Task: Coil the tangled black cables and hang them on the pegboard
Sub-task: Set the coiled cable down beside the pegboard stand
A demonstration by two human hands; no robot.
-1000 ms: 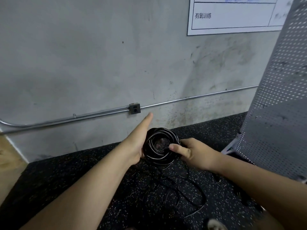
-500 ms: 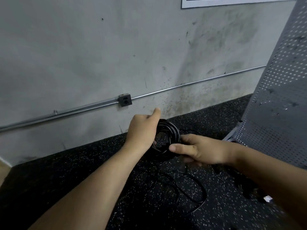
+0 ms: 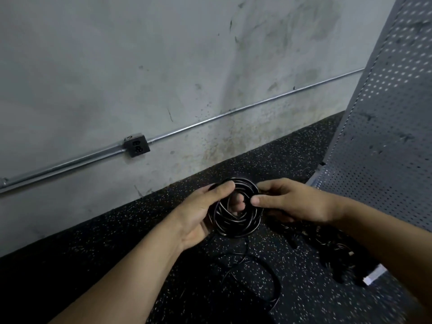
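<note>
left hand grip has closed round the coil; right hand pinches its rim. tail below coil loose: winding unfinished.

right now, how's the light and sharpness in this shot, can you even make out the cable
Head view: dim, flat light. The coil shows only thin glints between the left hand and right hand, both fairly sharp. The loose cable nearly merges with the dark floor. The wall pipe bows from wide-angle distortion, and the pegboard looks soft.
</note>
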